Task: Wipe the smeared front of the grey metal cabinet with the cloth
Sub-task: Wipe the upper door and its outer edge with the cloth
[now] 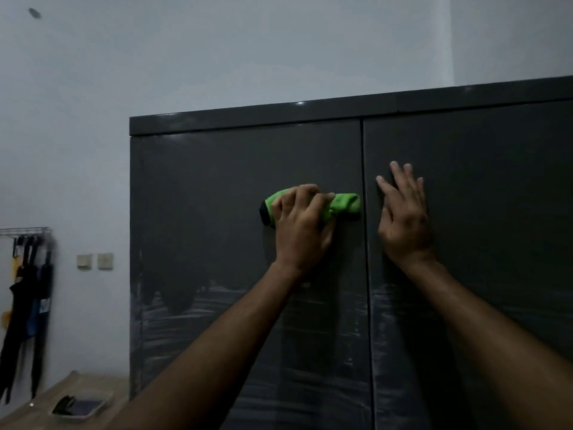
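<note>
A tall grey metal cabinet [201, 187] with two doors fills the middle and right of the head view. Its upper part looks dark and even; pale streaky smears [217, 308] cover the lower part of both doors. My left hand [302, 225] grips a bunched green cloth [345, 204] with a black edge and holds it against the left door, close to the gap between the doors. My right hand [403, 212] lies flat on the right door, fingers straight and pointing up.
A pale wall stands behind and to the left, with two switch plates [94, 261]. Dark umbrellas hang from a rail [24, 231] at the far left. Below them is a brown surface with a flat tray [82, 406].
</note>
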Demonstrator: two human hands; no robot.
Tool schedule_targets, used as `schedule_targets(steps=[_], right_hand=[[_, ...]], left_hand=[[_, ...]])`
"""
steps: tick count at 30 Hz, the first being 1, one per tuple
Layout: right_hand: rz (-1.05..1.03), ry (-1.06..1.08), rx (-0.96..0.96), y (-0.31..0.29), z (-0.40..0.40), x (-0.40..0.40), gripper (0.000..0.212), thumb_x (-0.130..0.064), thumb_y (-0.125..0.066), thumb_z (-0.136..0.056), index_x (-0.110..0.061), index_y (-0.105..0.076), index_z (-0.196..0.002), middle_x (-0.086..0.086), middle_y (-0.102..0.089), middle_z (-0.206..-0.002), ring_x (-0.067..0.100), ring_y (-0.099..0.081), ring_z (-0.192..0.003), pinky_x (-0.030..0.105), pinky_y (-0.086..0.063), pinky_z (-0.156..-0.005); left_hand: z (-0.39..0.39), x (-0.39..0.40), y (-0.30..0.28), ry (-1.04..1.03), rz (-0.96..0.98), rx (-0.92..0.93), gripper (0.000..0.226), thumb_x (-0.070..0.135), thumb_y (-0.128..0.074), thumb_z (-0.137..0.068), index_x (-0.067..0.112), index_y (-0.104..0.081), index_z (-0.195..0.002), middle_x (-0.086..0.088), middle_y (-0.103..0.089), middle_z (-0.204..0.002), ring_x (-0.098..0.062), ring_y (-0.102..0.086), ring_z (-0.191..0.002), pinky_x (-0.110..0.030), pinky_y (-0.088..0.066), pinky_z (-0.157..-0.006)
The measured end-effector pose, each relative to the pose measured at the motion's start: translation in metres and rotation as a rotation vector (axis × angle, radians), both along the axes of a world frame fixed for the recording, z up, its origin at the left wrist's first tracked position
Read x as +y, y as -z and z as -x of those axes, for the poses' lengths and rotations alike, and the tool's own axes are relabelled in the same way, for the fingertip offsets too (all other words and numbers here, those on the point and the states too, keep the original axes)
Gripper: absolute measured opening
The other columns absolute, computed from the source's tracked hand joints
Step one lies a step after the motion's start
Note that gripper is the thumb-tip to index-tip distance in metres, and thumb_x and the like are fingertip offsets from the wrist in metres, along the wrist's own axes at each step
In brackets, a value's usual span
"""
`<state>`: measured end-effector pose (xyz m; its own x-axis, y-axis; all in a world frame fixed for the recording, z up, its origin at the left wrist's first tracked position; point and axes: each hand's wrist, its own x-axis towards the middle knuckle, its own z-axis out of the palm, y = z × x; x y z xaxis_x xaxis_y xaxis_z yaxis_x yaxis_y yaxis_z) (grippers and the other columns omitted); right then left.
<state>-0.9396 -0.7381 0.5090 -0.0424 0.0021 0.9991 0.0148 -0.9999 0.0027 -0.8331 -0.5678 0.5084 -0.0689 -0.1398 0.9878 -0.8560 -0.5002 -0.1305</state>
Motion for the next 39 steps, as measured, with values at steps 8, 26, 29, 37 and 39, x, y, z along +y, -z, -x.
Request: schedule_targets(steps=[8, 26, 29, 37, 39], right_hand=[[0.019, -0.022, 0.071, -0.001, 0.010, -0.002, 0.052, 0.017, -0.048, -0.090, 0.001, -0.059, -0.139, 0.021, -0.036, -0.161, 0.041, -0.023, -0.154, 0.058, -0.016, -0.126], [0.047, 0.128, 0.025, 0.006, 0.002, 0.001, 0.059, 0.006, -0.045, -0.088, -0.003, -0.052, -0.145, 0.021, -0.031, -0.164, 0.041, -0.020, -0.155, 0.054, -0.013, -0.128], [0.050, 0.125, 0.026, 0.006, 0.003, 0.001, 0.059, 0.004, -0.043, -0.087, -0.003, -0.053, -0.145, 0.022, -0.031, -0.163, 0.041, -0.021, -0.154, 0.054, -0.013, -0.128], [0.058, 0.134, 0.032, 0.006, 0.003, 0.001, 0.059, 0.004, -0.048, -0.087, -0.003, -0.052, -0.146, 0.023, -0.030, -0.164, 0.042, -0.021, -0.154, 0.055, -0.014, -0.127], [0.061, 0.144, 0.034, 0.006, 0.002, 0.001, 0.059, 0.004, -0.046, -0.088, -0.003, -0.051, -0.146, 0.023, -0.029, -0.164, 0.042, -0.020, -0.154, 0.056, -0.015, -0.127]], left_hand=[[-0.019, 0.035, 0.076, -0.002, -0.597, -0.512, 0.041, 0.043, -0.057, -0.094, 0.023, -0.074, -0.124, -0.008, -0.069, -0.128, -0.029, -0.049, -0.116, -0.044, -0.039, -0.100], [-0.006, 0.027, 0.086, -0.081, 0.174, 0.134, 0.039, 0.029, -0.076, -0.083, 0.024, -0.072, -0.121, -0.006, -0.058, -0.124, -0.032, -0.053, -0.112, -0.046, -0.038, -0.096], [0.013, -0.006, 0.137, -0.043, -0.088, -0.042, 0.038, 0.035, -0.075, -0.083, 0.021, -0.073, -0.119, -0.008, -0.057, -0.127, -0.032, -0.050, -0.114, -0.048, -0.040, -0.096], [0.009, 0.005, 0.128, -0.114, -0.039, -0.006, 0.035, 0.036, -0.071, -0.085, 0.023, -0.074, -0.118, -0.008, -0.062, -0.123, -0.031, -0.051, -0.112, -0.042, -0.036, -0.094], [0.018, -0.010, 0.121, -0.091, 0.091, 0.110, 0.038, 0.034, -0.070, -0.083, 0.025, -0.071, -0.120, -0.005, -0.057, -0.124, -0.031, -0.050, -0.113, -0.043, -0.034, -0.095]])
